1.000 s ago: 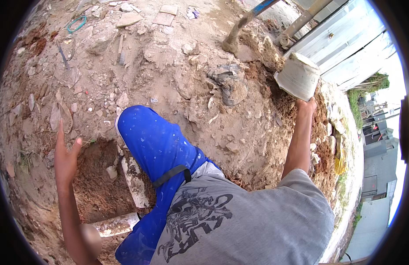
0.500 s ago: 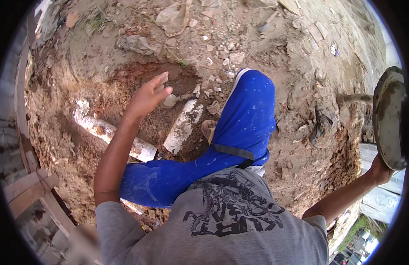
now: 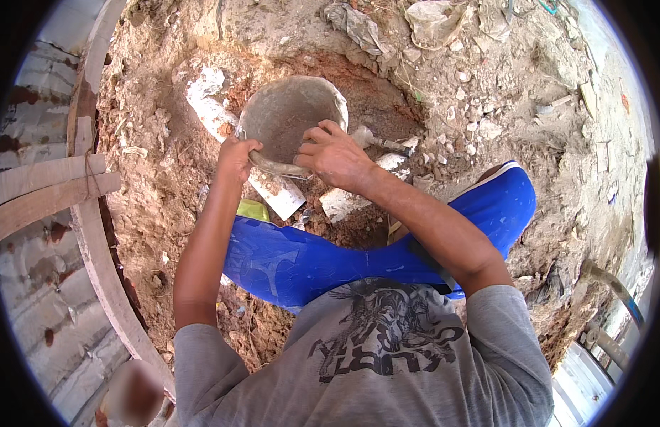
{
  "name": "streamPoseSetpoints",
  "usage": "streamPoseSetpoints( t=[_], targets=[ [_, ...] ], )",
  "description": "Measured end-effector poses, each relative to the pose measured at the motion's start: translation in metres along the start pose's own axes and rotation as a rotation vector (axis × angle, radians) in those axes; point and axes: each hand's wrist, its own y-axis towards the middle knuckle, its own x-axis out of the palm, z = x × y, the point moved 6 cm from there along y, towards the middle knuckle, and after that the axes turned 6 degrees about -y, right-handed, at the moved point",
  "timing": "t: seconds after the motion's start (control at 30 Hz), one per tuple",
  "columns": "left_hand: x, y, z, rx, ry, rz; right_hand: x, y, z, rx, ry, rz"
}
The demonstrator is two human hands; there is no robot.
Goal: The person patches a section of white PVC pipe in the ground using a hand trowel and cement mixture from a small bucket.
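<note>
A dirty grey bucket [image 3: 287, 103] is held mouth-up over a shallow dug hollow [image 3: 394, 110]. My left hand [image 3: 237, 156] grips its rim at the near left, thumb toward the inside. My right hand [image 3: 331, 153] is closed over the near right rim, fingers reaching inside. The inside looks coated with grime. Below the bucket lie a white, soil-crusted pipe [image 3: 280, 192] and another crusted white piece [image 3: 341, 203]. A small pipe fitting [image 3: 387, 144] shows to the right of my right hand. A yellow-green object [image 3: 253, 211] is partly hidden beside my blue-trousered leg [image 3: 294, 263].
Wooden planks [image 3: 45, 174] and rusty corrugated sheets [image 3: 38, 292] border the left. Rubble [image 3: 472, 128] and plastic scraps [image 3: 430, 21] lie on uneven soil behind and to the right. A pole [image 3: 618, 288] and a pale sheet [image 3: 579, 377] are at the lower right.
The bucket has come from the far right to the centre, over the hollow. My left hand, raised and empty before, now grips its rim. The view has turned too.
</note>
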Motion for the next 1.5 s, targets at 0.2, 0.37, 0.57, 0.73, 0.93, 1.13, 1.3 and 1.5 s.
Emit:
streamPoseSetpoints(
  t=[0.2,0.37,0.57,0.73,0.93,1.13,1.3,1.5],
  targets=[
    [-0.077,0.008,0.024,0.499,0.376,0.264,0.112,-0.101,0.091,0.667,-0.164,-0.586],
    [-0.122,0.041,0.011,0.354,-0.023,0.438,0.162,-0.148,0.133,0.746,-0.197,-0.938],
    [-0.107,0.038,0.008,0.382,0.402,0.853,0.129,-0.1,0.148,0.577,-0.037,-0.877],
    [-0.141,0.046,0.005,0.354,0.216,0.703,0.056,-0.019,0.11,0.45,-0.176,-0.916],
    [-0.147,0.064,0.014,0.309,0.127,0.775,0.132,-0.052,0.101,0.414,-0.225,-0.962],
    [-0.183,0.067,-0.005,0.344,0.316,0.933,0.109,-0.015,0.064,0.39,-0.087,-1.002],
    [-0.169,0.062,-0.001,0.338,0.461,0.872,0.071,0.027,0.007,-0.007,-0.105,-0.762],
    [-0.133,0.081,-0.004,0.357,0.412,0.847,0.165,0.038,-0.039,0.052,-0.099,-0.985]
  ],
)
